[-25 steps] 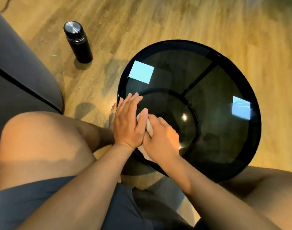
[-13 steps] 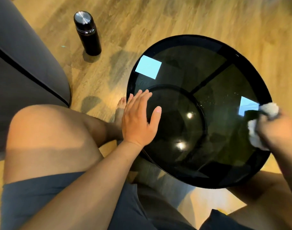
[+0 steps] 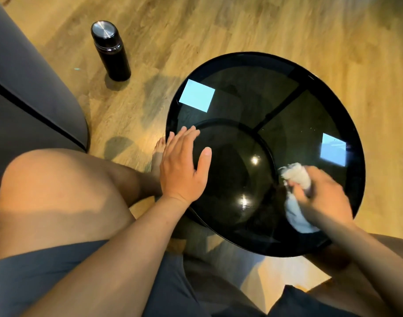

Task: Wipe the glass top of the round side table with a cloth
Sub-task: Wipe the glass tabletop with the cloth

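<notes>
The round side table (image 3: 248,88) has a dark smoked-glass top with a black rim and stands in front of my knees. My left hand (image 3: 183,165) lies flat on the near left part of the glass, fingers spread, holding nothing. My right hand (image 3: 321,197) is closed on a crumpled white cloth (image 3: 295,175) and presses it on the near right part of the glass. Part of the cloth trails out below my palm. The right hand is motion-blurred.
A black flask (image 3: 111,50) with a steel cap stands on the wooden floor (image 3: 219,26) to the far left of the table. A dark grey sofa (image 3: 24,88) fills the left edge. My bare knees flank the table.
My right hand, with the cloth, swept from beside the left hand out to the table's right rim, then came back toward the near right of the glass. The left hand has stayed flat.
</notes>
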The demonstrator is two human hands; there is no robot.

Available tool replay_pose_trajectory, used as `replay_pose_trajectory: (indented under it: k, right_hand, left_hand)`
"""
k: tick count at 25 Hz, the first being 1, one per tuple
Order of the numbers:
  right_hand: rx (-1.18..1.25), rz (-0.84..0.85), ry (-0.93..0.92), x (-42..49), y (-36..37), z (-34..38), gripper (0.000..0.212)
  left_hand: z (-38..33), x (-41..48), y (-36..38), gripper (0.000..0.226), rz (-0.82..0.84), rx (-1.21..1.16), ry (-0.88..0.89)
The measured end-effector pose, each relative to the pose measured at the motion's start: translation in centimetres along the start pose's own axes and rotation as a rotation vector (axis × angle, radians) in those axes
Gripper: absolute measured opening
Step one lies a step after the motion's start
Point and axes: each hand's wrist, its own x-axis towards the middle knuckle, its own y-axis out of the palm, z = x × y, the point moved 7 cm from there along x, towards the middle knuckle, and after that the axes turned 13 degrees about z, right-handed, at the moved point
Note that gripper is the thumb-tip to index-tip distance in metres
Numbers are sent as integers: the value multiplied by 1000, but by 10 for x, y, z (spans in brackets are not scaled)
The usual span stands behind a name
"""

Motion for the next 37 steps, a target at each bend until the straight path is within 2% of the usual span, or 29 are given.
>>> replay_pose_trajectory:
  k: [2,3,6,7,9,12,14,16,17,20,23,26,28,32,34,37]
  right_hand:
    - [-18,14,254,22,-25,-71,34]
    - [-15,5,327,29,-34,-85,40]
    - [51,-58,399,39,-28,-53,43]
    - [52,-72,361,37,-17,-25,40]
    - [41,-72,155,30,7,50,36]
    - [55,31,-180,-9,44,143,36]
    - [84,146,-313,-38,52,159,39]
    - [38,131,-410,-57,49,132,39]
    - [13,91,-389,-58,44,104,36]
    - [-34,81,24,-19,14,-8,23]
    - [-34,14,307,10,-14,-83,22]
    - [88,-73,483,0,-6,-105,32]
    - [126,-74,534,-17,3,-86,33]
    - [4,-8,377,-47,19,2,24]
    - [-3,-1,151,-53,35,66,27]
    - [-30,128,-137,-48,57,154,33]
  left_hand:
    - [-1,-1,1,51,11,-3,3]
    - [-1,-1,1,51,12,0,4]
    - [1,0,1,52,3,-1,-13]
    - [2,0,1,52,0,-4,-16]
    - [3,0,2,51,-8,0,-9]
    - [0,-1,1,53,-10,20,-6]
    - [-1,-1,0,53,-11,24,-9]
    - [1,-2,0,53,-7,13,-22]
    - [2,-2,1,54,0,9,-32]
    - [2,-2,2,56,12,7,-66]
    - [2,-3,2,58,14,1,-65]
    - [2,-1,1,56,8,-4,-58]
    - [4,-1,1,54,-4,-4,-63]
    - [1,-2,-1,50,-25,-6,-21]
    - [0,-3,-2,51,-24,3,-38]
    - [-5,-4,-4,52,10,10,-67]
